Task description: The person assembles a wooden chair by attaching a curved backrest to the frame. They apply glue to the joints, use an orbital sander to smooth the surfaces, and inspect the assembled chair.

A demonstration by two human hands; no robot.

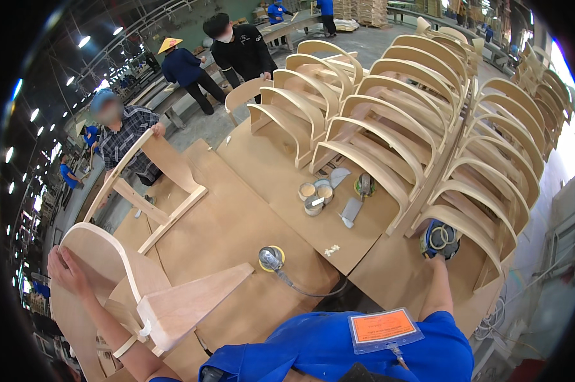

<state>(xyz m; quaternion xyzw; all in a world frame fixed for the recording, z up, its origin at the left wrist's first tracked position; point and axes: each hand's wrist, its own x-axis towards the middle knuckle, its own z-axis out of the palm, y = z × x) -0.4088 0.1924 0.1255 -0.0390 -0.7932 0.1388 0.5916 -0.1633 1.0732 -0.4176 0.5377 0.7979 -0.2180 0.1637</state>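
A pale curved wooden chair frame stands at the near left, its wide tapering leg pointing right. My left hand grips the frame's curved top edge. Far to the right, my right hand reaches to a blue and black rounded object with pale rings on top. That hand's fingers are mostly hidden, so I cannot make out its hold. Between my arms lies a round sander with a grey hose, on the brown board-covered table.
Rows of curved wooden frames fill the far and right table. Tape rolls, a second sander and a grey scraper-like piece lie mid-table. Across it, a person in plaid holds another chair frame. Another person in black stands beyond.
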